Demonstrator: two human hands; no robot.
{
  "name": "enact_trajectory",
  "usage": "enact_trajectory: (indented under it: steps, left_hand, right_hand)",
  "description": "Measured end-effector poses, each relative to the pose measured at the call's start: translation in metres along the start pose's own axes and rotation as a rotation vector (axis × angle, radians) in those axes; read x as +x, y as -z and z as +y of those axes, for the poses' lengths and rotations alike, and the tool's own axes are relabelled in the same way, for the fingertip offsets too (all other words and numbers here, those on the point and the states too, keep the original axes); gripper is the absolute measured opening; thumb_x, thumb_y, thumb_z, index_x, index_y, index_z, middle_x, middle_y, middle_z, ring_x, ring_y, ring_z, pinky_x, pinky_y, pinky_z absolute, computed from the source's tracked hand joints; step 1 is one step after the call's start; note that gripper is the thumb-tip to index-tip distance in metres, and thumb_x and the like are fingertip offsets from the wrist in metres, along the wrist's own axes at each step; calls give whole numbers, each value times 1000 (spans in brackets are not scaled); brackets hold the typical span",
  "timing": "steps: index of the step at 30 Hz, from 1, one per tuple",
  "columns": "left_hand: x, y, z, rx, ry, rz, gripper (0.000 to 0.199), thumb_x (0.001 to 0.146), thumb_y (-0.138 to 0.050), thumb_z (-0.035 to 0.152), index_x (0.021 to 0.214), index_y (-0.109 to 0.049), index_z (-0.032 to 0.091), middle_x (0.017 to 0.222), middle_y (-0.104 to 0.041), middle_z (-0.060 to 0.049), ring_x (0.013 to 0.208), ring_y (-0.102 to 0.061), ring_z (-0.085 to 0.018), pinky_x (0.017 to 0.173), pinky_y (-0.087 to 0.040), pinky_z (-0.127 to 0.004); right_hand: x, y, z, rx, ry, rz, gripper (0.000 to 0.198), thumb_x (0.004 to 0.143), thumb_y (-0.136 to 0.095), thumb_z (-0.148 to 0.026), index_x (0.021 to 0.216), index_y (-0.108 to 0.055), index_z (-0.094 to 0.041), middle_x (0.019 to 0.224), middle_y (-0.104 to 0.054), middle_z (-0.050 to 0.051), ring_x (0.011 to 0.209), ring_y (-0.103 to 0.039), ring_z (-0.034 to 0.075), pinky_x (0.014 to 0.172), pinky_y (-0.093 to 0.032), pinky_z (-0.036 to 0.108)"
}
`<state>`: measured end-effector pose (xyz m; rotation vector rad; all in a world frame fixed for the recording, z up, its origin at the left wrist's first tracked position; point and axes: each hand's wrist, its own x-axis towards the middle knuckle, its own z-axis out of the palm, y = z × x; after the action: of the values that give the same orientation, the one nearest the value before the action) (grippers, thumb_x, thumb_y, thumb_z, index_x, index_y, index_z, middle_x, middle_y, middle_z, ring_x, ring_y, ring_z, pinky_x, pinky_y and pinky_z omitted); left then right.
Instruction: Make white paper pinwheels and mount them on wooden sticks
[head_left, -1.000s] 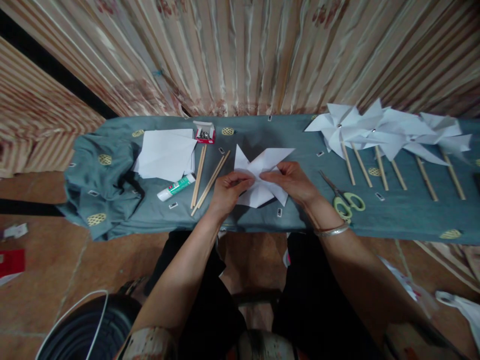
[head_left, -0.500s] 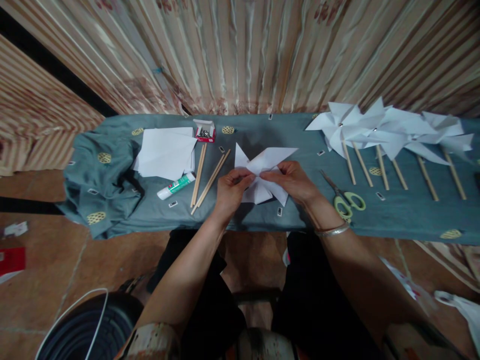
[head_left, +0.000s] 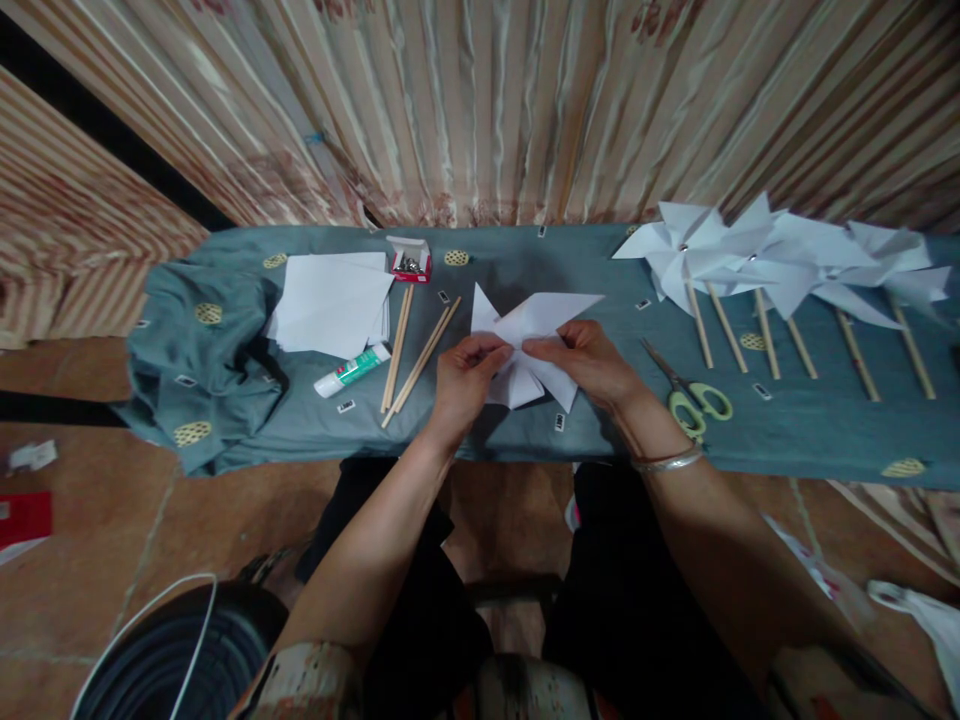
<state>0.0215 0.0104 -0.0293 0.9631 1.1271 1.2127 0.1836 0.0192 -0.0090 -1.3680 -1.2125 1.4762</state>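
A white paper pinwheel [head_left: 536, 318] with pointed, folded blades is held a little above the cloth, in front of my body. My left hand [head_left: 466, 378] is closed on its left side, the thumb pressing near the centre. From the other side my right hand [head_left: 592, 362] grips the paper, its thumb also close to the middle. The fingers behind the paper are partly hidden. No stick shows on this pinwheel. Left of my left hand lie several thin wooden sticks [head_left: 421, 362]. Green-handled scissors [head_left: 686, 388] rest to the right of my right hand.
A glue stick [head_left: 352, 370] and a stack of white paper [head_left: 330, 305] lie on the left of the cloth-covered table [head_left: 600, 255]. Behind the sticks stands an open red box of small metal pins [head_left: 411, 262]. Several finished pinwheels on sticks [head_left: 720, 250] overlap at the right.
Both hands keep their hold on the pinwheel with almost no movement. Its upper right blade reaches slightly farther right than before.
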Motion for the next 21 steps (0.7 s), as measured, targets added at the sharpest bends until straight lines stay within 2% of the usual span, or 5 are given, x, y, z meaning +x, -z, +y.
enact_trajectory:
  steps: [8, 13, 15, 18, 21]
  left_hand:
    - [1, 1, -3, 11, -26, 1, 8, 67, -75, 25, 68, -71, 18, 71, -64, 1, 70, -55, -12, 71, -43, -25]
    - [0, 1, -3, 27, -26, 6, 10, 67, -77, 27, 70, -71, 19, 75, -66, 0, 77, -59, -14, 76, -47, -26]
    - [-1, 1, 0, -23, -43, 6, 21, 66, -80, 26, 84, -72, 19, 87, -70, -2, 83, -63, -16, 80, -49, -28]
    - [-1, 2, 5, -121, -76, 68, 59, 58, -87, 23, 114, -67, 26, 116, -69, -4, 91, -66, -17, 83, -51, -30]
    - [0, 4, 8, -154, -18, 23, 63, 53, -91, 25, 111, -69, 21, 112, -72, -6, 94, -68, -20, 87, -52, -33]
  right_hand:
    - [-2, -2, -5, 36, -4, -17, 30, 51, -89, -37, 71, -74, -21, 70, -73, -1, 59, -59, 14, 56, -46, 27]
    - [-2, -2, -4, 37, 18, 27, 23, 56, -84, -33, 73, -75, -21, 70, -74, -1, 59, -61, 14, 56, -48, 27]
    - [-1, -2, -4, 52, 20, 50, 23, 57, -83, -33, 74, -75, -20, 72, -75, 0, 60, -62, 15, 56, -49, 27]
    - [0, 0, -4, 108, 7, 77, 23, 57, -83, -34, 73, -75, -19, 75, -76, 2, 62, -64, 16, 58, -50, 27]
    - [1, 0, -4, 141, 2, 69, 25, 56, -84, -34, 73, -75, -19, 74, -76, 2, 63, -65, 16, 60, -52, 28]
